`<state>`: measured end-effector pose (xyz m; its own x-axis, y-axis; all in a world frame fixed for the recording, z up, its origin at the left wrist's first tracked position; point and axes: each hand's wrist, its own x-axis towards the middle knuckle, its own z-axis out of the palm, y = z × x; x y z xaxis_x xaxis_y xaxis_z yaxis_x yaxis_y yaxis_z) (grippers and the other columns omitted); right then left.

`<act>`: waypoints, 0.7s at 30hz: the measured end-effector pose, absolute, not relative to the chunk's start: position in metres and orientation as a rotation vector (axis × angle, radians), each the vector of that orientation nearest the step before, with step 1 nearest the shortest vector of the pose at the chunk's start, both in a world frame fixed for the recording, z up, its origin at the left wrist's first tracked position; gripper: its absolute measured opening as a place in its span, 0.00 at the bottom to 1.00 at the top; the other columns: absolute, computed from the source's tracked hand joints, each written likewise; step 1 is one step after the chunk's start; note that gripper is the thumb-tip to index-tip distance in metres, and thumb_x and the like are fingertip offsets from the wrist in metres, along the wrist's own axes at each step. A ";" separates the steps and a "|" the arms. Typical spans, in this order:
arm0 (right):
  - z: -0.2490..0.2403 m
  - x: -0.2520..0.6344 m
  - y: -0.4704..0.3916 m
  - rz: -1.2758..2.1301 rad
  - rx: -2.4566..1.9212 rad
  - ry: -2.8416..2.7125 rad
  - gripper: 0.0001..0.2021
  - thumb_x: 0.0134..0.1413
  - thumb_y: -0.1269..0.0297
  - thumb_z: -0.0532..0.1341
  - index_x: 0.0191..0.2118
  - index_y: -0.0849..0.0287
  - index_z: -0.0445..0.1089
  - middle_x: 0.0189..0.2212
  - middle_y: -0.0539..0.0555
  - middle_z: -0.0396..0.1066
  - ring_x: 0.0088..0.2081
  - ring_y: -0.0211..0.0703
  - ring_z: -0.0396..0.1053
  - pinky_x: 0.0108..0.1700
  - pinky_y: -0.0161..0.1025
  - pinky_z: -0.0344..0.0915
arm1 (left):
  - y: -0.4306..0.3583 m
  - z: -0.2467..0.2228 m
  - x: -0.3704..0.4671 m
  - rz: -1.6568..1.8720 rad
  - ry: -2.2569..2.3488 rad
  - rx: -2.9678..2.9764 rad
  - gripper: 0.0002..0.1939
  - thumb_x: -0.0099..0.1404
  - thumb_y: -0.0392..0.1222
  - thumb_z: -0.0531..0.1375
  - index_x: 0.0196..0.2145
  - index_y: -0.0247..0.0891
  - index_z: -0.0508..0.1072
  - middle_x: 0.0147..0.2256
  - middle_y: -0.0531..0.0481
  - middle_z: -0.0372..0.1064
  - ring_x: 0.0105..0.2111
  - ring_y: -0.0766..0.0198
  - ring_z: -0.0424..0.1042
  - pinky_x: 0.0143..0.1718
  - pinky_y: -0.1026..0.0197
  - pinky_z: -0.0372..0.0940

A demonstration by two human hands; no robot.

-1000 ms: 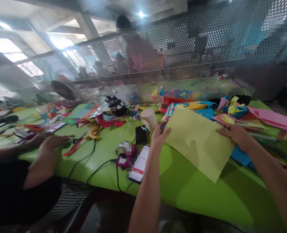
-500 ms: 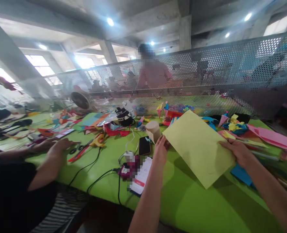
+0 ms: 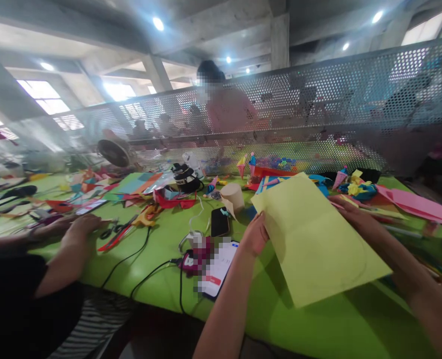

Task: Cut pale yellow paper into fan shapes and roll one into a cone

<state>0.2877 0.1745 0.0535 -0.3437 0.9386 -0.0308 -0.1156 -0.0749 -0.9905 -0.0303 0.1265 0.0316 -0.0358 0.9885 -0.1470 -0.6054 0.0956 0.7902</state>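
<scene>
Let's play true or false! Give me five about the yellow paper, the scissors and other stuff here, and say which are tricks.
1. The left hand holds the yellow paper. True.
2. Scissors lie on the green tabletop. True.
3. The yellow paper lies flat on the green tabletop. False: it is held up, tilted.
4. A brick wall stands ahead. False: it is a perforated screen.
5. A dark phone lies near the paper roll. True.

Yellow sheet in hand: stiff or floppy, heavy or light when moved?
Probably light: the yellow sheet shows almost no edge thickness. Fairly stiff, I'd guess: it extends nearly flat past the left hand, though the right hand by its edge may be helping. Likely to buckle if pushed edge-on, given that thinness.
</scene>
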 end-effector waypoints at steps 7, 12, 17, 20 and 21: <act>0.051 0.278 0.162 1.491 -0.840 -1.516 0.43 0.45 0.67 0.75 0.68 0.40 0.64 0.65 0.54 0.69 0.61 0.58 0.71 0.57 0.47 0.73 | 0.127 0.036 -0.028 1.430 0.871 0.521 0.08 0.70 0.44 0.63 0.44 0.41 0.76 0.43 0.49 0.81 0.45 0.56 0.80 0.43 0.57 0.75; 0.052 0.280 0.159 1.334 -0.820 -1.602 0.58 0.42 0.67 0.77 0.74 0.35 0.45 0.70 0.55 0.60 0.63 0.57 0.69 0.57 0.47 0.72 | 0.129 0.034 -0.031 1.438 0.886 0.512 0.09 0.71 0.44 0.62 0.45 0.40 0.76 0.44 0.48 0.81 0.45 0.57 0.79 0.43 0.59 0.75; 0.059 0.279 0.159 1.250 -1.043 -1.684 0.35 0.32 0.64 0.79 0.54 0.46 0.80 0.61 0.56 0.72 0.62 0.62 0.69 0.60 0.49 0.70 | 0.129 0.032 -0.032 1.419 0.878 0.531 0.11 0.71 0.45 0.63 0.48 0.39 0.76 0.46 0.47 0.80 0.45 0.57 0.79 0.45 0.58 0.74; 0.063 0.279 0.160 1.284 -1.120 -1.645 0.18 0.33 0.62 0.77 0.37 0.51 0.85 0.50 0.57 0.80 0.50 0.61 0.78 0.49 0.47 0.76 | 0.129 0.032 -0.031 1.402 0.857 0.547 0.11 0.72 0.45 0.61 0.48 0.40 0.77 0.45 0.47 0.80 0.44 0.56 0.79 0.46 0.56 0.73; 0.063 0.279 0.161 1.298 -1.142 -1.618 0.15 0.36 0.60 0.76 0.36 0.52 0.84 0.45 0.58 0.82 0.44 0.60 0.80 0.43 0.47 0.78 | 0.128 0.032 -0.031 1.393 0.848 0.553 0.11 0.72 0.45 0.61 0.48 0.40 0.77 0.45 0.47 0.80 0.44 0.56 0.79 0.46 0.55 0.73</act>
<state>0.2787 0.1610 0.0631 -0.3168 0.9482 0.0240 0.1821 0.0857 -0.9795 -0.0311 0.1283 0.0321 -0.0324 0.9816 -0.1879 -0.6175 0.1282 0.7761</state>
